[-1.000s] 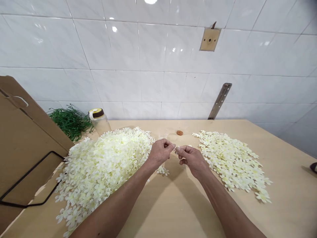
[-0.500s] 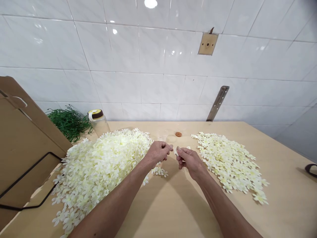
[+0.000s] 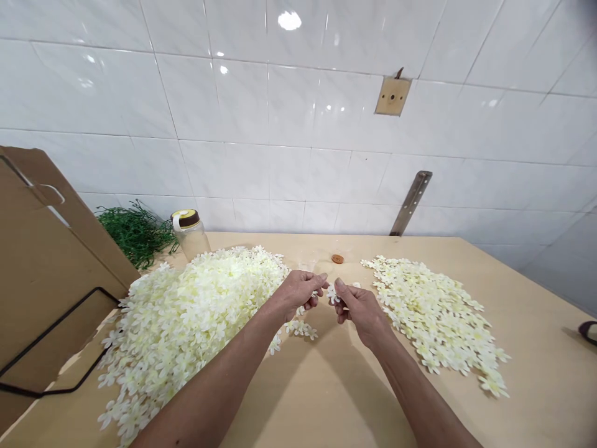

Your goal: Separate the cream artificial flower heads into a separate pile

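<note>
My right hand (image 3: 358, 306) pinches a small white artificial flower (image 3: 332, 294) between thumb and fingers, its petals pointing toward my other hand. Just left of it, my left hand (image 3: 301, 294) is closed in a pinch with the thumb on top; a pale bit shows at its fingertips, too small to name. Under and beside my left wrist spreads a large heap of white-yellow artificial flowers (image 3: 200, 311). A few loose flowers (image 3: 302, 328) lie below that hand. Right of my right hand is a flatter, smaller spread of the same flowers (image 3: 431, 311).
Behind the hands lies a small brown oval object (image 3: 337, 259) on the wooden table (image 3: 326, 398). A clear jar with a brown-yellow lid (image 3: 189, 233) and green artificial stems (image 3: 135, 233) stand back left. At left are a cardboard box (image 3: 51, 236) and a black wire frame (image 3: 56, 336).
The flower in my right hand now shows its petals more plainly. Both hands stay close together in nearly the same place. The whole view has shifted slightly downward.
</note>
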`<state>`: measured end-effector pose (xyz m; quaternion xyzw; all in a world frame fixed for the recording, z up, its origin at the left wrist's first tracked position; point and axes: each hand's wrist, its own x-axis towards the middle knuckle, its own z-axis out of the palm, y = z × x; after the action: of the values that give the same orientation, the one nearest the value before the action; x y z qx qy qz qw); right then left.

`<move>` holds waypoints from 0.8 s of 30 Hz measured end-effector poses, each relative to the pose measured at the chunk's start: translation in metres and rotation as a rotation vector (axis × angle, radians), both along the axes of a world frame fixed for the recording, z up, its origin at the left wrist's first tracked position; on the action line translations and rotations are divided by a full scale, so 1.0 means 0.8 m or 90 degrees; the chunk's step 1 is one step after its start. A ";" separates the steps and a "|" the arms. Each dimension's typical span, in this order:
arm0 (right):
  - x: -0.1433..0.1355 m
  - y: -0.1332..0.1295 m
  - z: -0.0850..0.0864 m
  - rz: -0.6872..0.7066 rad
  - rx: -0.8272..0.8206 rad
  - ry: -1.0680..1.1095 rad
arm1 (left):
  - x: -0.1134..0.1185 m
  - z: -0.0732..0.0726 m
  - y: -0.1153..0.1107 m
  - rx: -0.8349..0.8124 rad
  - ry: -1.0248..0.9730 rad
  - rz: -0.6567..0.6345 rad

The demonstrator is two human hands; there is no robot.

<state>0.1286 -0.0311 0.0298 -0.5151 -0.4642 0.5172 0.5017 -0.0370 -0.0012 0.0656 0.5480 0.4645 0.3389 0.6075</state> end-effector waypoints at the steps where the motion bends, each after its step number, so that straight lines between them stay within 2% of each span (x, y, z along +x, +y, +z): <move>1: 0.000 0.000 0.000 0.000 0.004 -0.008 | -0.001 -0.002 0.001 0.005 -0.006 -0.007; 7: 0.001 0.003 -0.003 -0.008 0.014 -0.031 | -0.002 -0.010 0.004 0.037 -0.026 -0.053; 12: -0.001 0.002 -0.001 -0.015 -0.001 -0.037 | 0.003 -0.012 0.003 0.053 -0.005 -0.026; 18: 0.000 0.003 0.002 -0.048 0.014 0.004 | -0.007 -0.006 0.006 0.073 0.090 -0.026; 22: 0.003 0.003 0.001 -0.038 0.011 -0.003 | -0.022 0.003 0.009 0.154 0.255 -0.046; 24: 0.004 0.003 -0.001 -0.020 0.017 -0.004 | -0.024 0.006 0.007 0.178 0.295 -0.036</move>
<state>0.1319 -0.0284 0.0293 -0.5170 -0.4644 0.5016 0.5152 -0.0562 0.0048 0.0706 0.7023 0.5246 0.2484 0.4122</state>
